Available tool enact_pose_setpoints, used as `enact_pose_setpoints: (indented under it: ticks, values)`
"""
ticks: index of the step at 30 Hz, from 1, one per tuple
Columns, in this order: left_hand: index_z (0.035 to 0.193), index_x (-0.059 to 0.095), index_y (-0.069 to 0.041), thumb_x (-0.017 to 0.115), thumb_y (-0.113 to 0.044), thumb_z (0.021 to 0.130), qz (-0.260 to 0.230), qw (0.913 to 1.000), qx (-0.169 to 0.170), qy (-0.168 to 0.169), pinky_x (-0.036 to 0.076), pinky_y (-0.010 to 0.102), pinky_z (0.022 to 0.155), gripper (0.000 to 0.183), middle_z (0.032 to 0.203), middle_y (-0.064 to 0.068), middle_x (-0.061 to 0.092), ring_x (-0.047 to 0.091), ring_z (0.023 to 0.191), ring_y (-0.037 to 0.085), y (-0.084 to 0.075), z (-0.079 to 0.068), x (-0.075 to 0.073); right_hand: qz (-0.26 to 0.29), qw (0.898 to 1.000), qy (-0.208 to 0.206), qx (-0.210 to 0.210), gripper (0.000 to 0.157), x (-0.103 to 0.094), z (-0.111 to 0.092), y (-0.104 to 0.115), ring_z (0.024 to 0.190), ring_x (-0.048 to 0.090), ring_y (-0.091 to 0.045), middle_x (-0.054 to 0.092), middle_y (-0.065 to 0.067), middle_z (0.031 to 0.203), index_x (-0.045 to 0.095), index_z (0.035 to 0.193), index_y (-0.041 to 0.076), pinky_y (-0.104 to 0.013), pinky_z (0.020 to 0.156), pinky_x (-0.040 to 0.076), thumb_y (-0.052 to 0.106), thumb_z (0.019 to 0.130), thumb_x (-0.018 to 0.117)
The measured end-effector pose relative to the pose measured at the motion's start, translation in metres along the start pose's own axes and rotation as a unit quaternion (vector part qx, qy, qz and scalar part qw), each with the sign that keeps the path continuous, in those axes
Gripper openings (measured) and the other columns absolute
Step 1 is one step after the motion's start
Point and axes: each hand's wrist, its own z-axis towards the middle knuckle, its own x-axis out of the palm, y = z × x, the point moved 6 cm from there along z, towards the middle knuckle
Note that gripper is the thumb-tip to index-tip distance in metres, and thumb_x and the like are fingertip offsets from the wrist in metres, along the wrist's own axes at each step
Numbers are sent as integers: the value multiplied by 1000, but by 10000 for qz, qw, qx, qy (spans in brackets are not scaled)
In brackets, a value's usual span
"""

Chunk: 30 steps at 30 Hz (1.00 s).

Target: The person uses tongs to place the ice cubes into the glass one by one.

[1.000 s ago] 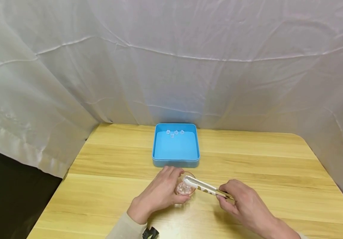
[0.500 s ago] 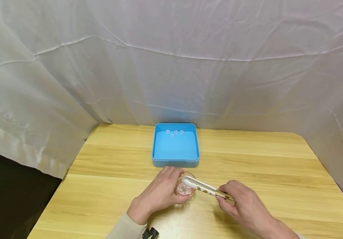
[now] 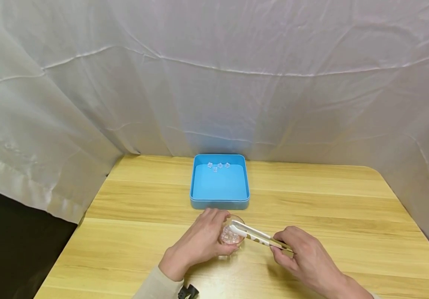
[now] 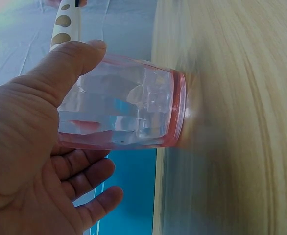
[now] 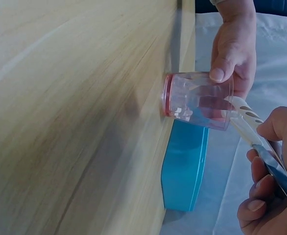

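My left hand [image 3: 201, 238] grips a clear, pink-tinted plastic cup [image 4: 121, 105] that stands upright on the table, thumb on one side and fingers on the other. Several small clear pieces, like plastic ice cubes, lie at the bottom of the cup. With its thumb and fingers, my right hand [image 3: 307, 255] holds white and gold tongs [image 3: 257, 237]. The tong tips are inside the cup's mouth, slightly apart, with no piece seen between them. Several similar clear pieces [image 3: 215, 169] lie at the back of a blue box [image 3: 219, 204], just beyond the cup.
The wooden table [image 3: 322, 207] extends to both sides of the box and cup. A pale cloth curtain [image 3: 214, 83] hangs along its back and sides. A black strap fitting [image 3: 188, 292] is on my left wrist.
The tong tips have spread a little apart over the cup, and the piece at them has dropped among the others. My left hand and the box have stayed still.
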Motion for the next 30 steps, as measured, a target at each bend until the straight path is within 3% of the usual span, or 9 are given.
enact_pose_setpoints:
  ticks: [4, 11, 30]
  values:
    - [133, 60, -10, 88, -47, 82, 4, 10000, -9, 11, 50, 36, 100, 69, 119, 0, 66, 53, 111, 16, 0, 0, 0, 17, 10000, -17, -21, 6, 0, 0, 0, 71, 48, 5, 59, 18, 85, 70, 96, 22, -8, 58, 39, 26, 100, 72]
    - [134, 59, -11, 88, -45, 83, -79, 9999, -66, 71, 49, 36, 101, 68, 120, 0, 66, 53, 113, 16, 0, 0, 0, -57, 9999, 39, 106, 23, 1, 0, 0, 72, 47, 6, 57, 20, 85, 69, 94, 24, -8, 60, 39, 9, 83, 83]
    - [135, 58, -17, 88, -50, 82, -127, 9997, -145, 128, 49, 34, 99, 69, 120, -3, 65, 51, 110, 14, 0, 0, -1, 3, 9999, -102, 62, 17, 0, 2, -1, 71, 48, 5, 57, 18, 84, 69, 94, 21, -9, 60, 40, 11, 86, 81]
